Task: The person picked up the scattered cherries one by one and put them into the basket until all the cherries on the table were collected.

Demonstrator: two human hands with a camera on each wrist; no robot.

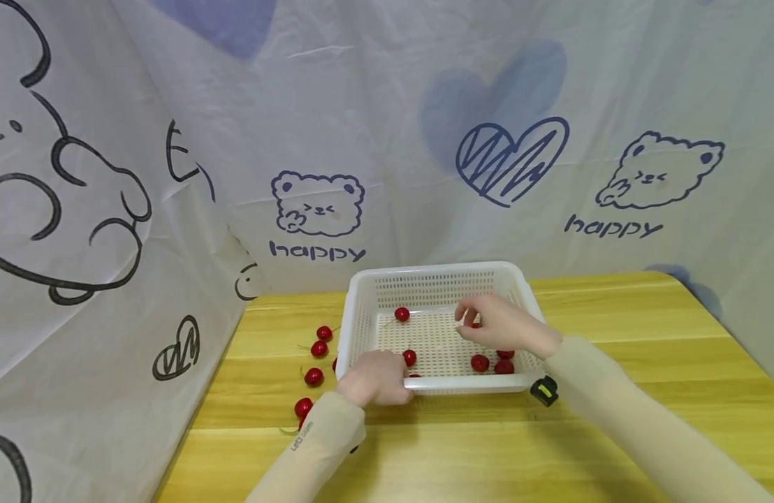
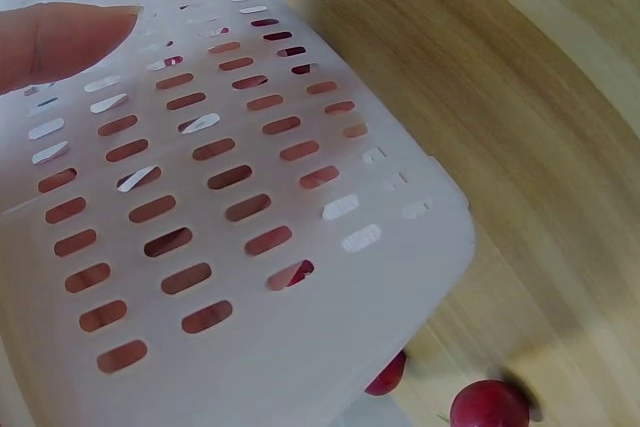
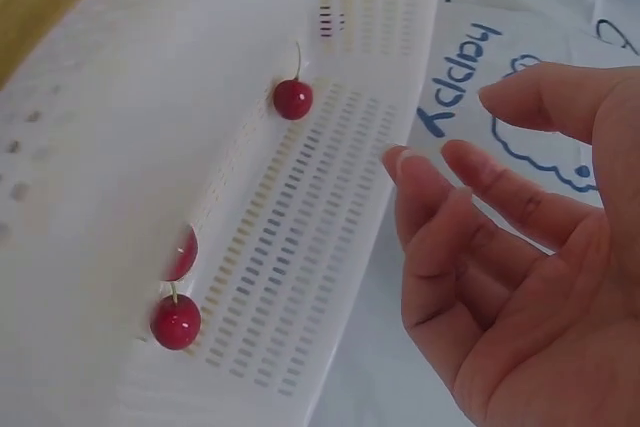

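A white plastic basket [image 1: 475,383] with slotted walls holds several red cherries [image 1: 480,363]. At the basket's near left part, my left hand [image 1: 376,377] grips the front wall. In the left wrist view its thumb [image 2: 65,42] lies on one side of the slotted wall, and its fingers show through the slots. Over the basket's right half hovers my right hand [image 1: 497,321], fingers loosely bent. Nothing sits between its fingers in the right wrist view, where one cherry [image 3: 293,99] with a stem lies inside the basket.
Left of the basket, several more cherries [image 1: 314,377] lie on the wooden table [image 1: 645,349], some with stems. A small black item [image 1: 544,391] shows beside the right sleeve. Behind the table hangs a white cloth [image 1: 399,140] printed with hearts and bears.
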